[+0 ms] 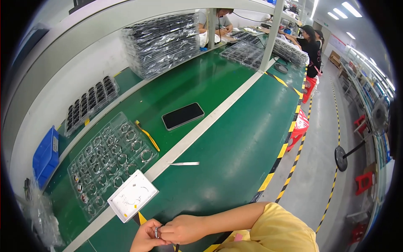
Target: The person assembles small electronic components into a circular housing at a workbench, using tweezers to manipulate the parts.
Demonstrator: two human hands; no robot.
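Close together at the lower edge, my two hands pinch a small silvery metal ring [157,232]. My left hand [145,238] is closed around its left side. My right hand [187,229] has its fingers bent against the ring from the right; a thin dark thing shows below this hand, too hidden to name. Just beyond them lies a shallow white box [133,194] with small dark curved bits and yellow pieces in it. A clear plastic tray [119,119] behind it carries rows of similar metal rings. Metal tweezers [184,163] rest to the right of the box.
A yellow toothbrush [147,135] and a black phone [183,116] lie on the green table [235,147]. Another filled tray [91,101], a blue bin [47,153] and stacked wrapped trays [163,44] line the back. A shelf post [272,38] rises at the far end; people work beyond.
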